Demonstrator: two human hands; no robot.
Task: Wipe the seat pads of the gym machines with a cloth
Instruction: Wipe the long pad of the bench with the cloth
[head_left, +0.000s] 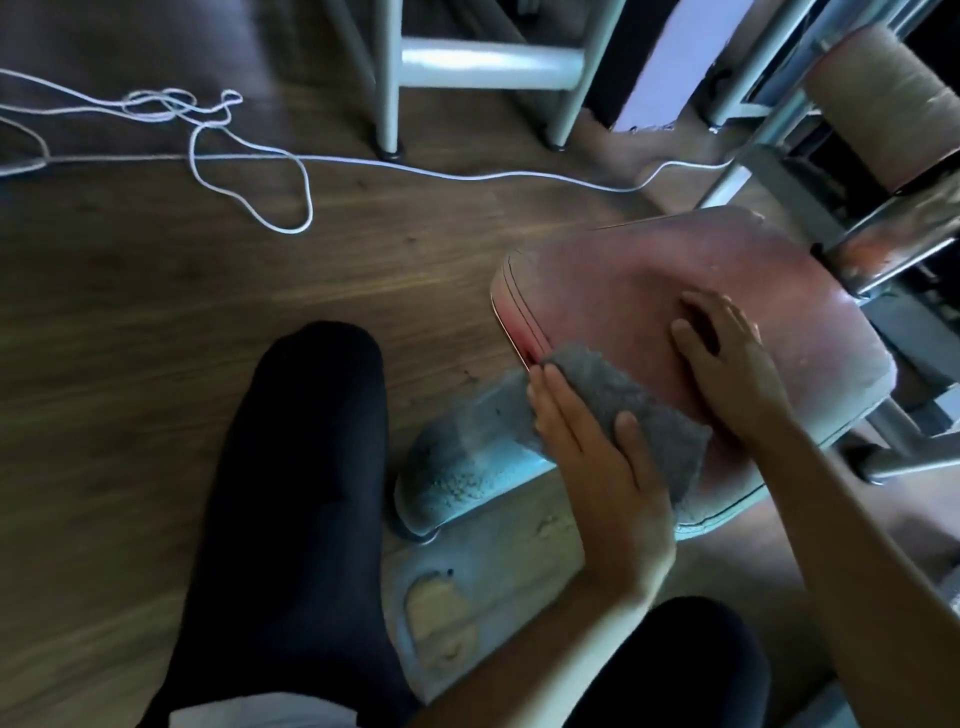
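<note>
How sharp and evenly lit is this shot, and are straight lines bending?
Head view: dim overall, corners darkened; the white crossbar glares; the right hand on the seat pad looks slightly smeared; the left hand and cloth read clearer; the frame legs lean, a wide-angle bend.

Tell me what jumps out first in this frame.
The worn reddish seat pad at centre right stands out first. The left hand presses a grey cloth against its near edge, and the right hand rests flat on top. Next comes the tangled white cord on the wooden floor at upper left.
</note>
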